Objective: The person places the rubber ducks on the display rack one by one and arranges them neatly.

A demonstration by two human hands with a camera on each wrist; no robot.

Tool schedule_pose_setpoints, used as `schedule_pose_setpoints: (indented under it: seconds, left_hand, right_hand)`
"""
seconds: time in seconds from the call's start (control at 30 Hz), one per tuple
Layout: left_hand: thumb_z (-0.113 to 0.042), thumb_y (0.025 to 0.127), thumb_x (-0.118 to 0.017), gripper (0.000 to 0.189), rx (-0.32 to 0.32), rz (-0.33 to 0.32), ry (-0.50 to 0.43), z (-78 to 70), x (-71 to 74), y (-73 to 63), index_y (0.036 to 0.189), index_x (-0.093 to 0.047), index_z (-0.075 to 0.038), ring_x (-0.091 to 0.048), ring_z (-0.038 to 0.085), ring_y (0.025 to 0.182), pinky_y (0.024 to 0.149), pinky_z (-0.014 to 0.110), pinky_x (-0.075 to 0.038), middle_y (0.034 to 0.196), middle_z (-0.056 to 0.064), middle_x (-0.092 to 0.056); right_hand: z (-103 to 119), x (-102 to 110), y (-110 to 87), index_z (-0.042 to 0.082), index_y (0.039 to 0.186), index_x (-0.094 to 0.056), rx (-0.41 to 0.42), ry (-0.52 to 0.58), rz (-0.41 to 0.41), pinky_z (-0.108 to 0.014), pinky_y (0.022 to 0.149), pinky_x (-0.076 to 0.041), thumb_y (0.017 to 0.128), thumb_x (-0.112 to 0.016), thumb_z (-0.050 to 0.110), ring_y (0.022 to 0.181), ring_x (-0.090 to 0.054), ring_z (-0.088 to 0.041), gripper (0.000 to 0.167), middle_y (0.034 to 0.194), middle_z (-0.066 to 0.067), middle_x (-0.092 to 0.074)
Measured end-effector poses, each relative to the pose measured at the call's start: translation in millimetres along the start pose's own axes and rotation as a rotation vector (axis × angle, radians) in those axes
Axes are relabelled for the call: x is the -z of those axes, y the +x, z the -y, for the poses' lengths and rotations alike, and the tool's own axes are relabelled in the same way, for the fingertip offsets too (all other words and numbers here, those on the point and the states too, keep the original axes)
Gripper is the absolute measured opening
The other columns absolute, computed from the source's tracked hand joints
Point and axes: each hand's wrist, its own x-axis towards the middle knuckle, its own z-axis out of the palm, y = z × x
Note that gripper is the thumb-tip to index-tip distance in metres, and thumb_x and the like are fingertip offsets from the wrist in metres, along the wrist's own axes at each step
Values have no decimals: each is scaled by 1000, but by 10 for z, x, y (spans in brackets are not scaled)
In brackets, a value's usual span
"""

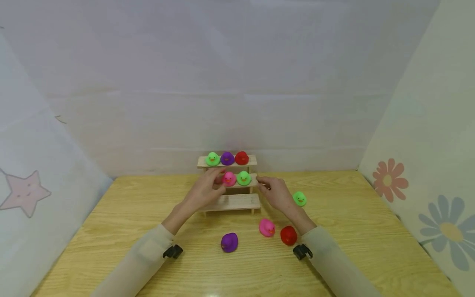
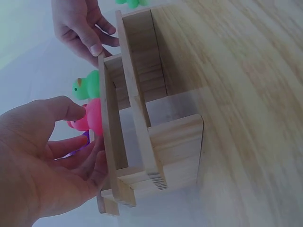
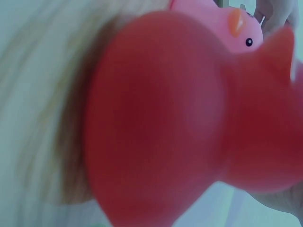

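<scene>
A three-step wooden stand [image 1: 237, 202] carries small rubber ducks. On its middle step sit a pink duck [image 1: 229, 179] and a green duck [image 1: 243, 178]. My left hand [image 1: 205, 189] pinches the pink duck's left side; its thumb [image 2: 71, 109] lies against the duck. Past the green duck, my right hand [image 1: 276, 193] grips the right end of that step with thumb and fingers; in the left wrist view the thumb [image 2: 90, 41] meets the board's corner. Along the top step stand a green duck [image 1: 212, 159], a purple duck [image 1: 227, 158] and a red duck [image 1: 242, 158].
On the wooden table [image 1: 148, 231] lie a purple duck [image 1: 229, 242], a pink duck [image 1: 267, 227], a red duck [image 1: 288, 235] under the right forearm and a green duck [image 1: 299, 199]. That red duck [image 3: 161, 118] fills most of the right wrist view. White cloth walls [image 1: 237, 82] surround the table.
</scene>
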Motion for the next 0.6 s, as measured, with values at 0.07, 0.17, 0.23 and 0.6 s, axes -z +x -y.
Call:
schedule_pose_setpoints:
  seconds: [0.07,0.17,0.23,0.6]
  left_hand:
    - [-10,92,-71,59,0,3,-1,-29,28,-27,148,-52,-7,-63,23,105,86,37,-55,137,9,-57]
    - [-9,94,-68,59,-9,3,-1,-76,76,-84,150,-50,-11,-63,22,104,84,35,-56,138,7,-56]
    - [-8,94,-66,59,-20,-2,-6,-106,104,-125,151,-49,-13,-63,20,103,82,33,-57,137,7,-56]
    - [-9,94,-68,48,-61,-6,20,-254,168,-397,141,-58,-6,-68,22,96,81,39,-58,121,9,-64]
  right_hand:
    - [-6,0,1,2,137,-64,1,1,-2,-35,76,-58,103,-64,13,98,-68,-25,36,128,-13,-67]
    - [-11,-10,4,2,136,-64,4,8,-6,-36,76,-58,102,-64,12,98,-68,-25,35,127,-13,-68]
    - [-6,-13,-1,2,136,-64,8,10,-8,-36,77,-58,102,-64,12,99,-68,-26,35,127,-13,-68]
    - [-10,-3,-1,3,137,-64,-2,-1,-4,-37,78,-58,103,-63,15,100,-68,-25,35,128,-12,-67]
